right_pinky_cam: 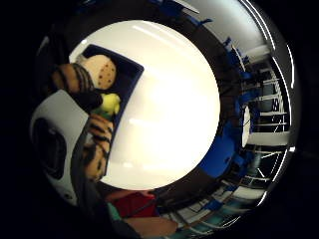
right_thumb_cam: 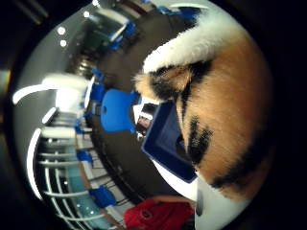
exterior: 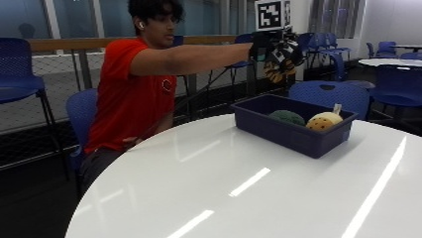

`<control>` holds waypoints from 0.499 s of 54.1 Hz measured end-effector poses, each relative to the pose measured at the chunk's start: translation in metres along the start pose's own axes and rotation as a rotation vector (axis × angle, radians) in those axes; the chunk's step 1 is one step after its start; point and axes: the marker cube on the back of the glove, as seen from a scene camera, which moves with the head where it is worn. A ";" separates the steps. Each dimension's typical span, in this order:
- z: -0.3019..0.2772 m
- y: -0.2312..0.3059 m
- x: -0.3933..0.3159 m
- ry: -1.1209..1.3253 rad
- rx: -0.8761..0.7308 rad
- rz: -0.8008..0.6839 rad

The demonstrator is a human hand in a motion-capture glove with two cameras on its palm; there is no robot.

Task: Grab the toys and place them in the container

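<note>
So the biggest thing in play is that round white surface [exterior: 217,183], glossy with the ceiling lights streaking across it, and you're sitting at its far edge with your arm stretched straight out. Toward the far side of it sits the dark blue container [exterior: 290,134], a rectangular tub, and it's already got a couple of toys in it: a green plush [exterior: 286,117] and right beside it a tan spotted plush [exterior: 324,121] with a little tag sticking up. The little finger side palm view also shows something yellow-green [right_pinky_cam: 109,103] tucked in there next to the spotted one. Your gloved right hand [exterior: 274,49] is up in the air above the container, well clear of its rim, and its fingers are curled round a striped tiger plush [exterior: 280,67], orange with black stripes and some white, which dangles below the hand. The thumb side palm view is mostly filled with that tiger fur, with a corner of the container showing past it. I'd say you're on the carry-and-drop step for this toy. Next move looks like bringing the hand down over the open part of the container, probably the near end where there's room, and then letting go so it lands inside rather than on the rim.
</note>
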 end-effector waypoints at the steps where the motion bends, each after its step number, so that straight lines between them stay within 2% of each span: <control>1: 0.001 -0.001 -0.006 0.007 -0.001 -0.024; 10: 0.014 -0.014 -0.050 0.019 -0.019 0.031; 15: 0.023 -0.011 -0.048 0.058 -0.074 -0.057; 21: 0.036 -0.009 -0.042 0.110 -0.192 -0.052; 27: 0.046 -0.004 -0.039 0.141 -0.215 -0.092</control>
